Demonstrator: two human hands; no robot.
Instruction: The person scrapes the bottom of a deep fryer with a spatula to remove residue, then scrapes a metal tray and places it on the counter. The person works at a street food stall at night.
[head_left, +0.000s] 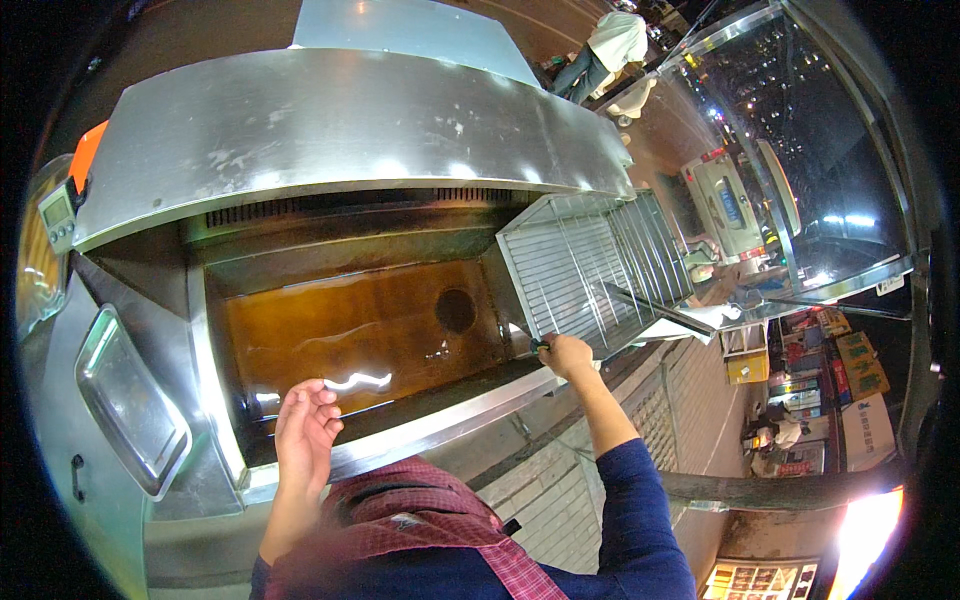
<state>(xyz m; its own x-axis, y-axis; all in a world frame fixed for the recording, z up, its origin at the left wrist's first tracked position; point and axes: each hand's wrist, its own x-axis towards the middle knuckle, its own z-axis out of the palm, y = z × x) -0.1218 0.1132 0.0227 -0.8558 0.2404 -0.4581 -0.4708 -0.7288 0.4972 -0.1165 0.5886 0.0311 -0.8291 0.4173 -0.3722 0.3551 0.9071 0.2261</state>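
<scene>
A stainless steel fryer vat (360, 322) of brown oil lies before me. My left hand (309, 420) is raised near the vat's front left rim, palm up, fingers loosely curled, with nothing in it. My right hand (566, 356) is closed on a small dark handle beside the vat's front right corner; what the handle belongs to is partly hidden. Just beyond that hand is a metal wire rack (570, 262) at the vat's right end. Metal tongs or a similar long tool (660, 309) lie across the rack's right part.
A metal tray (135, 401) sits left of the vat, below a small digital timer (57, 216). A steel hood or panel (360, 127) spans the vat's far side. Beyond the glass panel (810, 150) stands a parked van (724, 202). A person (615, 49) stands at the top right.
</scene>
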